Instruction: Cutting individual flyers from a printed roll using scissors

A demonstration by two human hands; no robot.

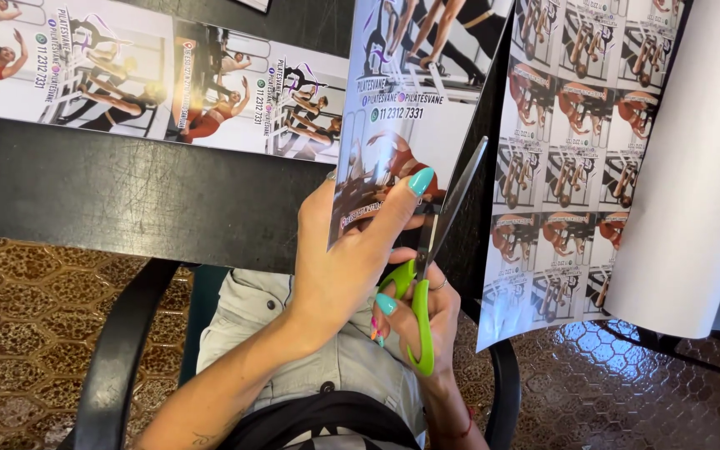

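Two hands busy: left hand [343, 267] pinches the glossy printed sheet [393, 125] upright, right hand [427, 321] grips green-handled scissors [431, 258], blades pointing up its edge.

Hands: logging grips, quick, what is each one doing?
Left hand: closed on the printed sheet.
Right hand: closed on the green-handled scissors.

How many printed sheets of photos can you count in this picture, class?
3. One long sheet lies flat on the dark table; one sheet is held by the left hand; one large curling sheet hangs at right. Others may be cropped.
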